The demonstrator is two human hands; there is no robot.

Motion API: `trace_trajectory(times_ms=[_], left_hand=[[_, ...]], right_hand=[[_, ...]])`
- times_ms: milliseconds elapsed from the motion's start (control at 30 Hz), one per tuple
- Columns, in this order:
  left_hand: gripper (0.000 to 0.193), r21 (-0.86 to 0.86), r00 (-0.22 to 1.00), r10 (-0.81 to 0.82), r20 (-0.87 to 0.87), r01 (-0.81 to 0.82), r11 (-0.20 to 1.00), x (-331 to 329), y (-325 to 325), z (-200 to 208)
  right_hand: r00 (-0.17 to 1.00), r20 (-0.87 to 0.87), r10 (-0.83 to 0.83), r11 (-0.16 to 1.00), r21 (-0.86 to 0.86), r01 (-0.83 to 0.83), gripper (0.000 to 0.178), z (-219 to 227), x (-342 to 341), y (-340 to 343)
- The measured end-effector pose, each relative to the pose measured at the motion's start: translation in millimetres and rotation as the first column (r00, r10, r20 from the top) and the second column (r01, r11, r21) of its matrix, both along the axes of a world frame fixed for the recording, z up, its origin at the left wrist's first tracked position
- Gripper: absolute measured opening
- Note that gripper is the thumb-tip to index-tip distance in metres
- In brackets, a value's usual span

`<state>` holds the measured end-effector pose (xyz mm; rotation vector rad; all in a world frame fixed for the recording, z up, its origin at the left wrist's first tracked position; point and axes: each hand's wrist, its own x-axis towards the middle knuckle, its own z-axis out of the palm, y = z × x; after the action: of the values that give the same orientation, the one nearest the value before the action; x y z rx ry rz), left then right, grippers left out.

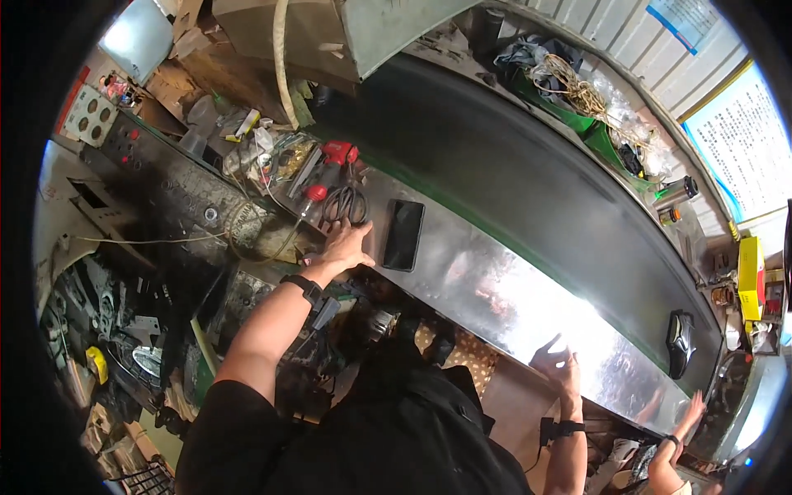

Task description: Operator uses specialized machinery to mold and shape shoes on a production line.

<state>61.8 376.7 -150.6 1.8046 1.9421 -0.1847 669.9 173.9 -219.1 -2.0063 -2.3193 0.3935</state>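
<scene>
My left hand (346,246) rests at the near edge of the shiny metal ledge (462,289), thumb and fingers spread, holding nothing. Just right of it a black smartphone (404,235) lies flat on the ledge. A coiled dark cable (345,205) sits beyond my fingertips, below a red and grey handheld tool (337,157). Over the ledge's near edge, further right, is my right hand (568,375), its fingers apart with a bright gap between them. Glare hides fine detail there, and I see nothing held. Both wrists wear dark bands.
A black conveyor belt (511,165) runs behind the ledge, carrying a dark shoe-like object (681,342) at its right end. Another person's hand (693,412) touches the ledge's right end. Green bins (606,144) with cord and plastic line the far side. Machinery (206,198) fills the left.
</scene>
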Motion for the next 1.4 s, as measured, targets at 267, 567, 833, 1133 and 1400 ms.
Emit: trace_trajectory(times_ms=[267, 567, 833, 1133, 1400], left_hand=[[0.108, 0.035, 0.999, 0.039, -0.009, -0.039, 0.999, -4, -2, 0], [0.109, 0.056, 0.997, 0.076, -0.004, -0.076, 0.996, -4, -1, -5], [0.117, -0.013, 0.999, 0.017, -0.048, -0.017, 1.0, -8, 0, -6], [0.127, -0.074, 0.997, 0.019, -0.068, -0.024, 0.997, -3, -3, -13], [0.13, -0.09, 0.998, -0.046, 0.043, 0.05, 0.995, -8, 12, -10]], right_hand=[[0.974, -0.061, -0.217, 0.969, -0.137, 0.207, 0.109, 48, -50, 35], [0.917, -0.389, -0.094, 0.972, -0.237, -0.001, 0.125, 57, -50, 49], [0.924, -0.375, -0.071, 0.99, -0.14, 0.019, 0.131, 32, -35, 37], [0.935, -0.211, -0.286, 0.9, -0.393, 0.187, 0.138, 35, -34, 38], [0.999, -0.006, -0.046, 0.961, -0.274, 0.042, 0.151, 20, 2, 49]])
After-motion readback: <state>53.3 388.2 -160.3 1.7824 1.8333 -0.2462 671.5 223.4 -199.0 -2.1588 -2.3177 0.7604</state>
